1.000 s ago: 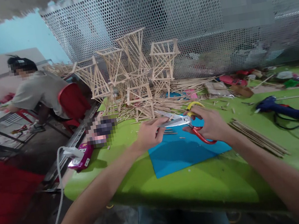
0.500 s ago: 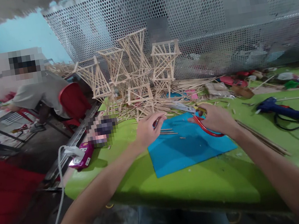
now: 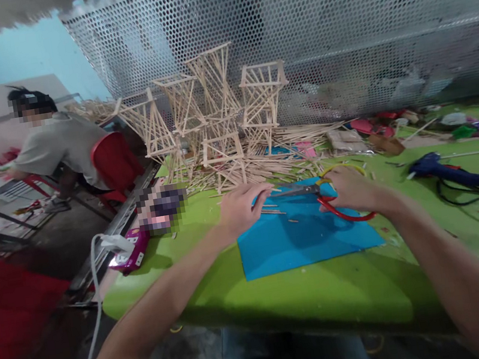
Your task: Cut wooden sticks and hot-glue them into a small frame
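My left hand (image 3: 243,210) is closed in a pinch over the far left edge of a blue sheet (image 3: 299,243), with a short end of a thin wooden stick (image 3: 276,190) showing at its fingertips. In my right hand (image 3: 353,190) are scissors (image 3: 307,189) with one red and one yellow handle loop. Their blades point left and reach close to the left fingertips and the stick. A few short cut sticks (image 3: 273,212) lie on the sheet beside my left hand. Behind both hands stands a lattice structure of wooden sticks (image 3: 222,149).
A blue glue gun (image 3: 447,171) with a black cable lies at the right of the green table (image 3: 323,306). Loose sticks (image 3: 300,134) are heaped at the back. A purple power strip (image 3: 135,250) sits on the left edge. Another person (image 3: 63,143) sits further left.
My right hand has moved slightly right and the scissors have turned, so their blades now lie nearly level beside the left fingertips. My left hand has shifted slightly right.
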Demonstrator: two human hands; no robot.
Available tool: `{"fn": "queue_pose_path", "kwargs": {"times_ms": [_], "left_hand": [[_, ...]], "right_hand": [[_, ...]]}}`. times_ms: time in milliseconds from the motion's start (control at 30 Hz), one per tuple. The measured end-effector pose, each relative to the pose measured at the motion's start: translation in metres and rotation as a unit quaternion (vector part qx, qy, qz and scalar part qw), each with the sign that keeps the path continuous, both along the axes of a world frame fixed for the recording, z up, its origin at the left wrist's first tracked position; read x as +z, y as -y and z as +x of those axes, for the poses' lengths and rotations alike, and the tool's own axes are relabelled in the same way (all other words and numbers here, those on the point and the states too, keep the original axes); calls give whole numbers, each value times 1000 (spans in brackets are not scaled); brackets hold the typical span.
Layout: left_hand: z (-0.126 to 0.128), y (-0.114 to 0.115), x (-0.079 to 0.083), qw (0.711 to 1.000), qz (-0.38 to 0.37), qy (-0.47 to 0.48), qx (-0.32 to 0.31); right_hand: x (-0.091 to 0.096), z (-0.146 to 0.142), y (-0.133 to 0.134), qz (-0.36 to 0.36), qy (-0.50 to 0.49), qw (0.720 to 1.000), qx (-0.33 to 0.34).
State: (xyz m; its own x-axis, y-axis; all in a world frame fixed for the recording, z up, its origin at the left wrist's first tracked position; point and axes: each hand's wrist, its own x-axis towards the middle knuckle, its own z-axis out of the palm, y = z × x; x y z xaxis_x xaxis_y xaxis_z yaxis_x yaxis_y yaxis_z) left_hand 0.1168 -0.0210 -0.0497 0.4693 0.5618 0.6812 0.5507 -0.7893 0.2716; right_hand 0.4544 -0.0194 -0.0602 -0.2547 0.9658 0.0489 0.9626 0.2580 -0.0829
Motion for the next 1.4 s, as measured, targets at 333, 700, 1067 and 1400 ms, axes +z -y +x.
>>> {"fn": "queue_pose_path", "kwargs": {"times_ms": [333,700,1067,1400], "left_hand": [[5,1,-5,999,9,-32,8],[19,7,-5,992,-49,-114,20],[14,14,-1,988,-32,-150,21],[9,12,1,992,-53,-112,-29]], "right_hand": [[47,-16,26,166,-167,972,-24],[19,-108,40,196,-102,973,73],[18,-103,44,124,-169,964,166],[31,-108,51,34,-294,943,154]]}}
